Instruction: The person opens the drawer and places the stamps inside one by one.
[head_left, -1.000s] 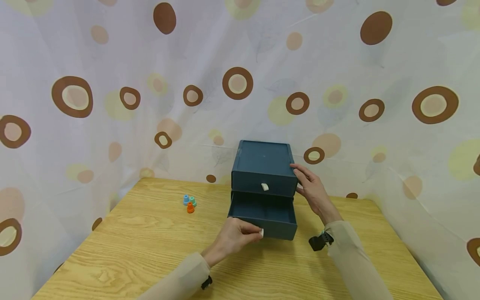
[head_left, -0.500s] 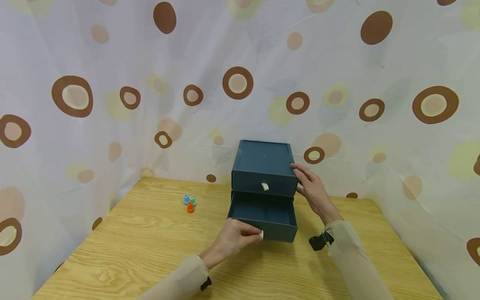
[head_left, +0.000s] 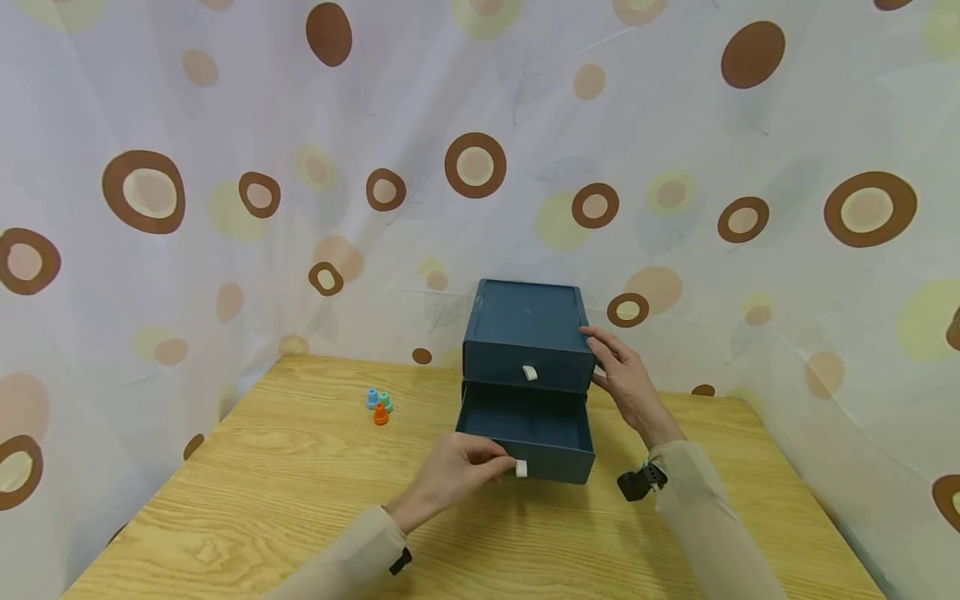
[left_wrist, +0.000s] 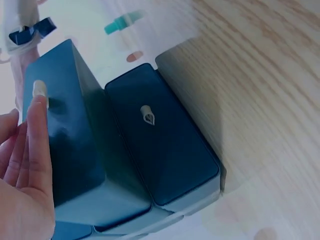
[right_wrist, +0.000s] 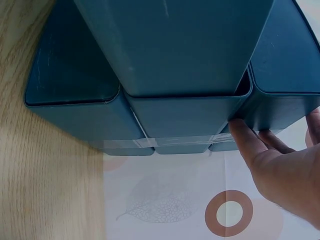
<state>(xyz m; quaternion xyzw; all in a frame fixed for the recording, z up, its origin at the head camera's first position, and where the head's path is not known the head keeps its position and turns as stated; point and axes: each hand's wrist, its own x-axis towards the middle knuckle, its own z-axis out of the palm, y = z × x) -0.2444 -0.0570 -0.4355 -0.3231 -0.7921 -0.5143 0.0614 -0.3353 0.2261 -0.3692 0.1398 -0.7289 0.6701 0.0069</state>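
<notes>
A dark blue three-tier drawer unit [head_left: 525,317] stands at the back, its middle drawer [head_left: 551,462] pulled out with a bare inside. My left hand [head_left: 450,475] is at that drawer's front, fingertips right beside the white pull tab [head_left: 521,468]. In the left wrist view, its fingers [left_wrist: 37,145] are straight and one tip overlaps the tab. My right hand [head_left: 630,387] rests on the unit's right side, one fingertip on the top edge. The right wrist view shows its fingers [right_wrist: 245,145] extended against the casing. Top and bottom drawers are closed.
On the wooden table [head_left: 262,500], left of the unit, stand three small cone-shaped pieces: light blue [head_left: 372,400], mint green [head_left: 386,403] and orange [head_left: 381,415]. A spotted curtain [head_left: 675,125] hangs behind. Clear tape [right_wrist: 175,141] runs along the back of the unit.
The middle drawer has come out slightly. My left hand has let go of its tab and shifted a little left. My right hand has stayed in place.
</notes>
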